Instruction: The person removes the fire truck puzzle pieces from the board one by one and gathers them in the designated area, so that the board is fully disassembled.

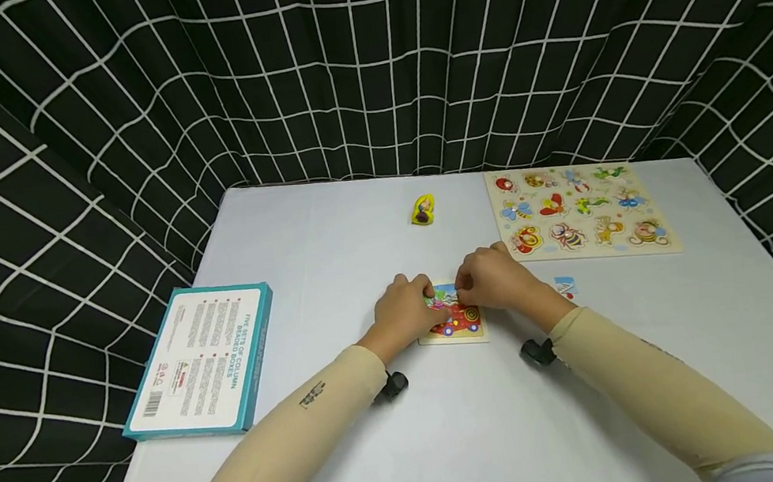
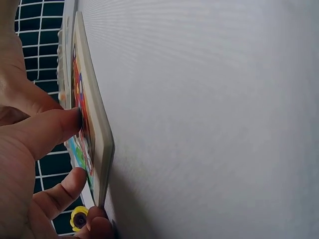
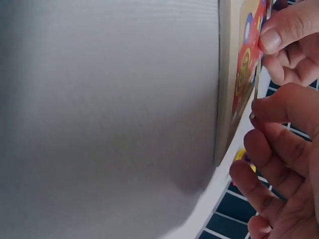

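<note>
Head view shows me the car puzzle (image 1: 458, 319) lying under the thumb of the left hand (image 1: 401, 308), curled fingers gripping its far edge; beside it, the right hand (image 1: 496, 279) pinches a thin piece (image 3: 256, 92) between thumb and forefinger.

Desk (image 1: 464, 423) on the near side of the puzzle board (image 1: 455, 340) leaves passage. The left hand (image 1: 405, 310) and right hand (image 1: 494, 280) block its sides. Beyond it, a yellow figure (image 1: 423, 210) interrupts open room; rightward lie a blue card (image 1: 565, 286) and, farther back, a larger board (image 1: 547, 251); well left, a box (image 1: 193, 366).
</note>
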Motion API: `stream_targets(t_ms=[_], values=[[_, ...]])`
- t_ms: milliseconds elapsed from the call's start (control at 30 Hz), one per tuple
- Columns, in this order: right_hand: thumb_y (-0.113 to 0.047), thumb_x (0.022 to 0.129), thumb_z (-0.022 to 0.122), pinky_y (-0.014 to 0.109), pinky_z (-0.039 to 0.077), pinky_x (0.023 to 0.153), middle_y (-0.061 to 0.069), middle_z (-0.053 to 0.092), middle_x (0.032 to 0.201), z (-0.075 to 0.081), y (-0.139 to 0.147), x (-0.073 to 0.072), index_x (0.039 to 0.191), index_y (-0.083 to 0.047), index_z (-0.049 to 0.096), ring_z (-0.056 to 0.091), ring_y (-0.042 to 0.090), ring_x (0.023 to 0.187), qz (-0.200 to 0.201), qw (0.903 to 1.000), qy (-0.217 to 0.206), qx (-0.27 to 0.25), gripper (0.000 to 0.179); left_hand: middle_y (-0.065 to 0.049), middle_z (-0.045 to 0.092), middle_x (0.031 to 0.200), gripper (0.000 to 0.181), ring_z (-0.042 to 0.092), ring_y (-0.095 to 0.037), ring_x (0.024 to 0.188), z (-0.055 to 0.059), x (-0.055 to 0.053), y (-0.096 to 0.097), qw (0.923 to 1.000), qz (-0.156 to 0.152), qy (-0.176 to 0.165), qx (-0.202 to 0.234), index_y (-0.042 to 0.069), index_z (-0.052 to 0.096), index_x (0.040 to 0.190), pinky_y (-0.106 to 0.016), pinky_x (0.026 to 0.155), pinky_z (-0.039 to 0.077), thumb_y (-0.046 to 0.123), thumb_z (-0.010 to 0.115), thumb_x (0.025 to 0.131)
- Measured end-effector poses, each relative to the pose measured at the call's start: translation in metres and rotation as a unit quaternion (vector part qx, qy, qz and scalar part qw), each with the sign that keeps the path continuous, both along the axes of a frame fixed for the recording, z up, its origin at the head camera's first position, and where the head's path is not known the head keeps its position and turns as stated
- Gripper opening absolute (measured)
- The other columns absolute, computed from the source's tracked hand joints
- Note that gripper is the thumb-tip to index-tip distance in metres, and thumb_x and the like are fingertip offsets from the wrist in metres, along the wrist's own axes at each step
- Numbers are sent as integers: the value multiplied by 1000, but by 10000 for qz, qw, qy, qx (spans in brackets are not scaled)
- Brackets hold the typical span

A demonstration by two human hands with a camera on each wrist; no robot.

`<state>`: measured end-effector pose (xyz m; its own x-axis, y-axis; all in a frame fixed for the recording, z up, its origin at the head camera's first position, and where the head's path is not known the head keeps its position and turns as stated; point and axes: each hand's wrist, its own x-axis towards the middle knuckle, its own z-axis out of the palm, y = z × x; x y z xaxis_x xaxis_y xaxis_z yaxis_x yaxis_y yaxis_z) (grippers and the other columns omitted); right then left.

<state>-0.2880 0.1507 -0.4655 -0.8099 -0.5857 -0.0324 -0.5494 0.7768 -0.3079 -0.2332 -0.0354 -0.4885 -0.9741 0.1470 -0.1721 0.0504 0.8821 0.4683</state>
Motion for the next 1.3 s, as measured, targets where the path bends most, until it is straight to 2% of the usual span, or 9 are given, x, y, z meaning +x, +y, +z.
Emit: stream_targets(t_ms=[267,600,667,767,833,1000,1067,1167,1300], values=[[-22,74,82,46,28,87,-10,60,69,4,22,0,75,-18,71,54,15,73,-248,9994,-105,-214,12,-1,45,92,42,47,-17,81,0,1,0,10000,46,27,47,22,56,99,-32,61,39,54,76,79],[-19,80,81,50,25,90,-9,66,76,-2,113,-5,80,-18,75,58,14,74,-734,9942,-731,-277,6,-1,45,93,45,47,-17,80,-2,1,0,10000,8,-10,47,21,55,101,-31,62,39,56,74,80],[-19,81,80,49,32,90,-7,67,80,-3,127,-5,83,-16,76,57,14,74,-867,9922,-855,-258,4,-1,45,93,45,47,-18,81,-2,0,0,10000,-10,-10,17,21,55,101,-32,62,39,56,74,80],[-18,83,79,42,43,80,-4,67,85,-4,142,-4,85,-16,77,57,16,76,-959,9909,-921,-216,4,-2,45,93,45,46,-18,81,-3,0,0,10000,-47,-10,-33,21,55,102,-32,61,39,57,73,81],[-18,83,79,39,48,71,-3,67,87,-4,146,-4,85,-16,77,57,17,79,-958,9908,-928,-213,4,-1,45,93,45,47,-18,81,-4,0,-1,10000,-53,-20,-25,21,55,102,-31,61,39,57,73,81],[-18,80,81,51,34,94,-5,68,87,-7,150,-5,83,-20,78,59,21,88,-853,9925,-828,-273,4,-1,45,91,44,47,-18,80,-3,2,-1,10000,-50,5,-62,21,54,98,-32,60,39,56,73,80],[-18,80,82,56,26,97,-6,68,86,-8,150,-6,82,-21,78,58,22,90,-793,9937,-742,-292,5,-1,46,87,42,47,-17,77,-4,2,-1,9997,-81,89,-226,20,55,92,-32,58,39,57,73,81],[-19,80,82,50,35,89,-7,67,84,-7,148,-7,82,-21,77,58,20,85,-753,9945,-650,-337,6,0,50,77,43,49,-16,69,-5,4,0,9987,-112,234,-430,18,55,80,-32,54,38,58,71,81],[-20,79,83,41,36,78,-8,66,80,-3,132,-6,82,-21,76,55,16,77,-555,9961,-452,-507,8,3,52,66,44,49,-13,60,-5,7,1,9976,-106,461,-514,18,54,74,-31,50,37,58,70,83]])
